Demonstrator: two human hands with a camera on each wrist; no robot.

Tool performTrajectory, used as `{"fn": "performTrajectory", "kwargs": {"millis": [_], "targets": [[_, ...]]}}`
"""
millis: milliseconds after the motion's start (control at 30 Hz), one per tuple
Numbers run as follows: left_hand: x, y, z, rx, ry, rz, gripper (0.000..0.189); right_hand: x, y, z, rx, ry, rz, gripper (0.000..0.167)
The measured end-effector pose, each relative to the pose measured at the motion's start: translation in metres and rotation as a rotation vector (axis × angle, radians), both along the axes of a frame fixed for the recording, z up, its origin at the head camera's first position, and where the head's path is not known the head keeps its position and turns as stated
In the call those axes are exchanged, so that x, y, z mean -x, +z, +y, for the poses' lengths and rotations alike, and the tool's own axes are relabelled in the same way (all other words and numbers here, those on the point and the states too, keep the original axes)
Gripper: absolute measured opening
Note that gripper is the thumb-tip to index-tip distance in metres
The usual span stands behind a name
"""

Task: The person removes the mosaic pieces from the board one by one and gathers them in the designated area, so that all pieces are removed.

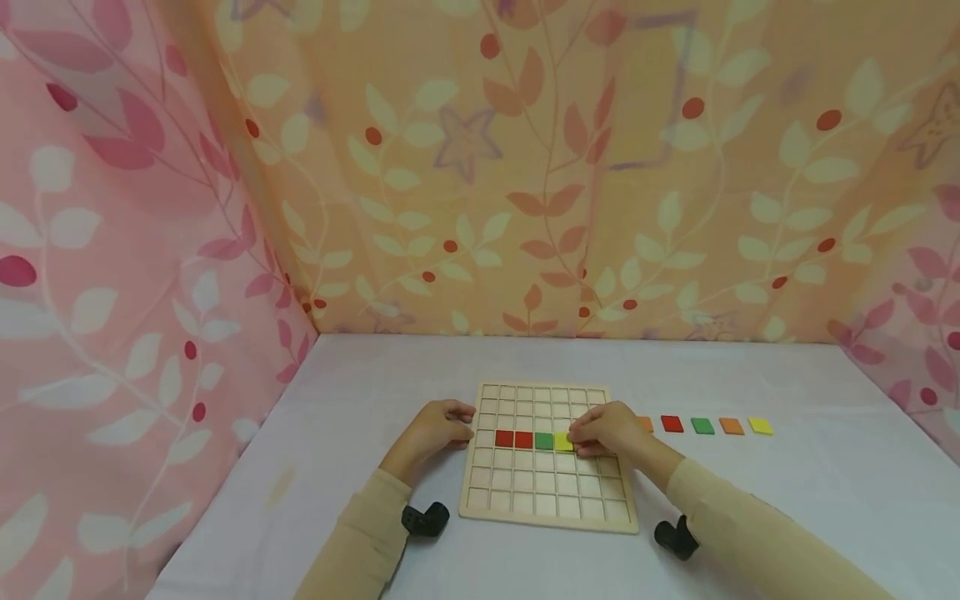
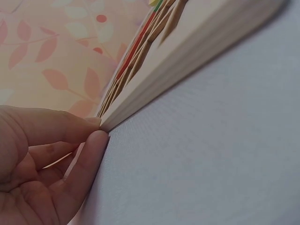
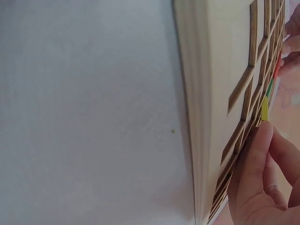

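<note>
A pale wooden grid board lies on the table with square recesses across it. Two red tiles and a green tile sit side by side in one row. Beside the green one, my right hand pinches a yellow tile between thumb and finger; its near edge shows in the right wrist view, low over the grid. At the board's left edge, my left hand holds the rim with thumb and index fingertips, seen close up in the left wrist view.
Right of the board, loose tiles lie in a line: an orange tile partly behind my right hand, a red tile, a green tile, another orange tile and a yellow tile. Patterned cloth walls border the white table.
</note>
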State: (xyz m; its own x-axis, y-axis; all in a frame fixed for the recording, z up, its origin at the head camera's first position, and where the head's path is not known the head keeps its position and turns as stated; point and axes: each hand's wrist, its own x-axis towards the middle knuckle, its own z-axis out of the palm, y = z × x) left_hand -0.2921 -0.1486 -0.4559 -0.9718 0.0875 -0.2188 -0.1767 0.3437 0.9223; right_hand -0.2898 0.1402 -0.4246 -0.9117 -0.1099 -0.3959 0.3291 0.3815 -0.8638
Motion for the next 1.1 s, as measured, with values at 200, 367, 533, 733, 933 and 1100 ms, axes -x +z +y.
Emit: {"fn": "performTrajectory", "kwargs": {"millis": [200,367,533,733,933,1100], "targets": [[-0.001,0.001,0.000,0.019,0.007,0.004,0.040,0.000,0.002,-0.001,-0.021,0.001,0.006,0.015],[-0.002,0.000,0.000,0.003,0.002,0.009,0.040,-0.002,0.003,0.000,-0.011,-0.025,-0.009,0.018],[-0.001,-0.001,0.001,-0.003,-0.005,0.010,0.040,-0.002,0.004,0.004,0.036,-0.030,-0.006,0.024],[-0.002,0.000,-0.001,0.022,0.010,0.006,0.040,-0.003,0.009,0.007,0.082,-0.002,0.007,0.022],[-0.002,-0.002,-0.002,0.025,0.006,-0.005,0.039,-0.004,0.010,0.008,0.069,0.004,-0.018,0.022],[-0.002,-0.001,0.000,0.009,-0.009,-0.001,0.040,-0.005,0.012,0.012,0.090,0.009,-0.031,0.022]]}}
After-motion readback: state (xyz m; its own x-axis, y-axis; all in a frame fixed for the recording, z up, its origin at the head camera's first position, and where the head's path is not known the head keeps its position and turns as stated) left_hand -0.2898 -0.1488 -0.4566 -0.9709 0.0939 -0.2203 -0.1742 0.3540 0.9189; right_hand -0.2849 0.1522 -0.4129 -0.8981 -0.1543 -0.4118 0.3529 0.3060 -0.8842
